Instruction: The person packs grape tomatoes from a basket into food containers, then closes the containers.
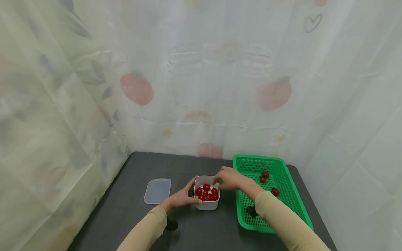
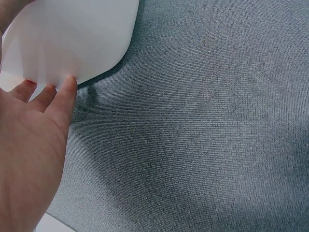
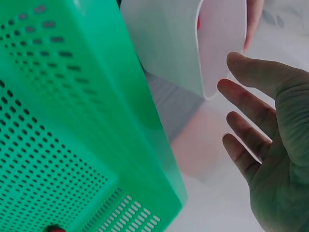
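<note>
A small white square container (image 1: 206,206) with several red cherry tomatoes (image 1: 208,197) in it stands on the dark table. My left hand (image 1: 181,198) holds it from the left, thumb at the near side and fingers along the far left. In the left wrist view, fingertips press against the white wall (image 2: 82,38). Over the container's right rim is my right hand (image 1: 230,178). The right wrist view shows that hand (image 3: 275,121) with loosely spread fingers and nothing between them, beside the container's opening.
A green perforated basket (image 1: 257,157) stands at the right, under the right forearm, with 3 cherry tomatoes (image 1: 275,191) visible inside. To the left of the container lies a translucent square lid (image 1: 157,191). Printed curtains hang behind and beside the table.
</note>
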Demonstrator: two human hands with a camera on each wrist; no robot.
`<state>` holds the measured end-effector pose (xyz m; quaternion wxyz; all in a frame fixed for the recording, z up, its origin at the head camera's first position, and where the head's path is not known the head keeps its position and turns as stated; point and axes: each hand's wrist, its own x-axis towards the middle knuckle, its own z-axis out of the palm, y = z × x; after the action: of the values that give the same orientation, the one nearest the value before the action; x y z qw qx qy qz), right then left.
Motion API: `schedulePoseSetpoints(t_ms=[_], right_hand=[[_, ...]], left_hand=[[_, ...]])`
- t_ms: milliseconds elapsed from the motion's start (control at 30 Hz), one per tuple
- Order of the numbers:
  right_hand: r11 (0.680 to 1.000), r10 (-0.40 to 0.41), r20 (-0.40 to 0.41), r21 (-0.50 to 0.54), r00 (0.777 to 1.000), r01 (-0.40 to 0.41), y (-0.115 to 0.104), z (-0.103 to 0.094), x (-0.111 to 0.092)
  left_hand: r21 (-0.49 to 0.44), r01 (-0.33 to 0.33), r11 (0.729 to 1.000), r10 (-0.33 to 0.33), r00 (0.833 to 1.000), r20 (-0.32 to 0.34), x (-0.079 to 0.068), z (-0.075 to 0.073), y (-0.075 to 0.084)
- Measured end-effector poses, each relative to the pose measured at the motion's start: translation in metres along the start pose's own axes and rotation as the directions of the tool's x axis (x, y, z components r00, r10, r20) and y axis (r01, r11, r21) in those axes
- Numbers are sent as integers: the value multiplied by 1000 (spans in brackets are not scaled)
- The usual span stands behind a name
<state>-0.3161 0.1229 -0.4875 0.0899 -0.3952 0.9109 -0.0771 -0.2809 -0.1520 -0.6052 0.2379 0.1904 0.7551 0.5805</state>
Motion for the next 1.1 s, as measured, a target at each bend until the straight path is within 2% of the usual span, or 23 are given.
schedulePoseSetpoints(t_ms=[300,533,767,1100], right_hand=[[999,15,-76,35,997,-12,22,-15,-20],[997,69,-109,47,992,-64,40,-26,-48],[990,114,-107,89,988,-105,60,-34,-80],[987,157,-106,62,982,-151,80,-32,-111]], left_hand=[[16,1,1000,0,1000,-15,0,1,1],[27,-6,1000,6,1000,-7,0,0,2],[17,4,1000,-4,1000,-6,0,-1,2],[28,13,1000,-12,1000,-8,0,0,4]])
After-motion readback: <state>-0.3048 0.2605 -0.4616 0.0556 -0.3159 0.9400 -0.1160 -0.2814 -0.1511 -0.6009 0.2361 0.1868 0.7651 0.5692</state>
